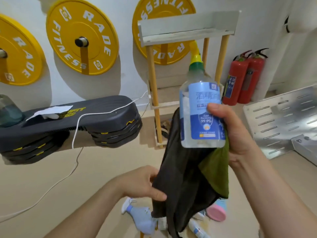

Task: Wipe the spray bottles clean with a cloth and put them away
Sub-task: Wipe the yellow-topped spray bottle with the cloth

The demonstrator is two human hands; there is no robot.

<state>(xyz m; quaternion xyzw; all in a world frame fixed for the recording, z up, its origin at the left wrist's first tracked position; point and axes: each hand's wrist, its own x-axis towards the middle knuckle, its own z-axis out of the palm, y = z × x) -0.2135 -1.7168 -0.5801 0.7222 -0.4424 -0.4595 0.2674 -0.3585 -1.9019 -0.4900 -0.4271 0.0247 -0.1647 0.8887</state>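
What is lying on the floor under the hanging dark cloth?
Partly visible: a light blue spray bottle, a white bottle and a pink object. The cloth hides parts of them and the floor between.

**What I Can't Make Out**

My right hand (235,134) wraps the spray bottle (202,107), with its fingers hidden behind and only the thumb showing. The cloth (185,177) covers the fingertips of my left hand (145,182) and parts of the bottles on the floor (199,230). The nozzle (196,57) is blurred. The left edge crops a jar (8,110).

Gym (wall-hung weight plates (82,40))
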